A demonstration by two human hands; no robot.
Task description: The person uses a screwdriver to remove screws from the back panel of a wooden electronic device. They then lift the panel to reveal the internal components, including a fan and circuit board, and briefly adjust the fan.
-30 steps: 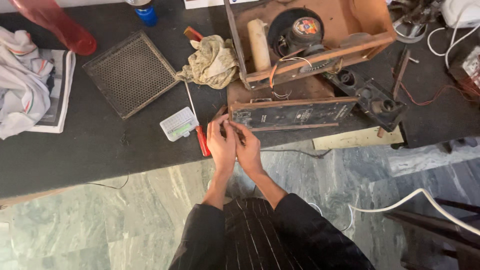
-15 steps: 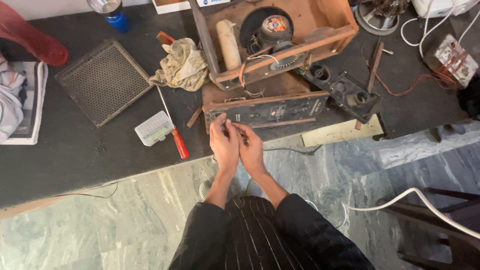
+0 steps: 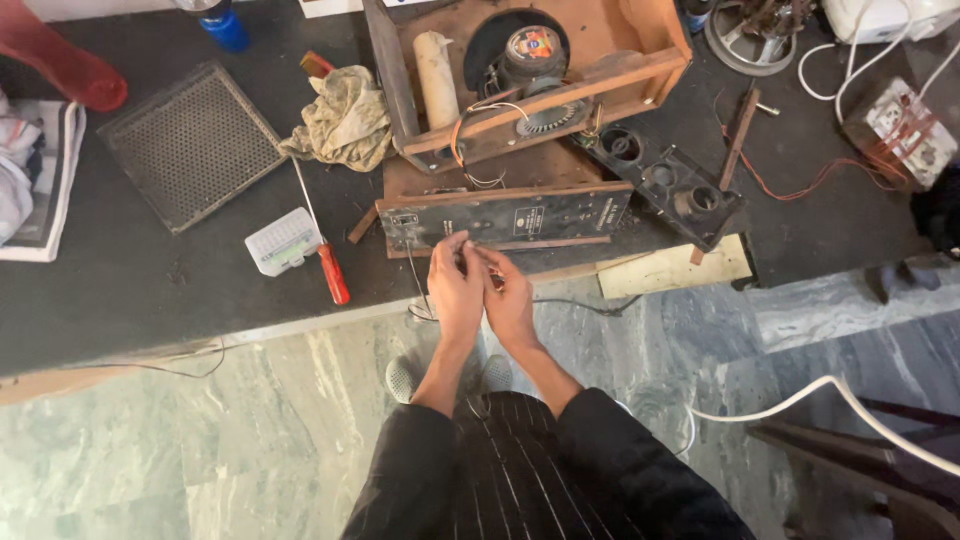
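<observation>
Hands meet at the front edge of the dark workshop surface point(image 3: 130, 300), seen from the head camera looking down. The left hand point(image 3: 456, 285) and right hand point(image 3: 510, 295) press close together, fingers point(image 3: 452, 250) pinched nearly shut on something very small, perhaps the end of the thin dark wire point(image 3: 415, 280) that hangs down beside them; what exactly they grip I cannot tell. They work right against the long dark metal panel with pale labels point(image 3: 505, 215), which lies flat at the surface's near edge. Behind it stands the open wooden cabinet with a round speaker inside point(image 3: 530, 70). A red-handled screwdriver point(image 3: 322, 250) rests to the left, touching a small pale plastic box point(image 3: 283, 241), with a crumpled yellowish rag point(image 3: 345, 120) and a dark mesh grille point(image 3: 190, 145) farther back.

As I judge it, the wire could snap or pull loose if tugged, and the panel, so near the edge, could slide off onto the marble floor point(image 3: 250, 430).
</observation>
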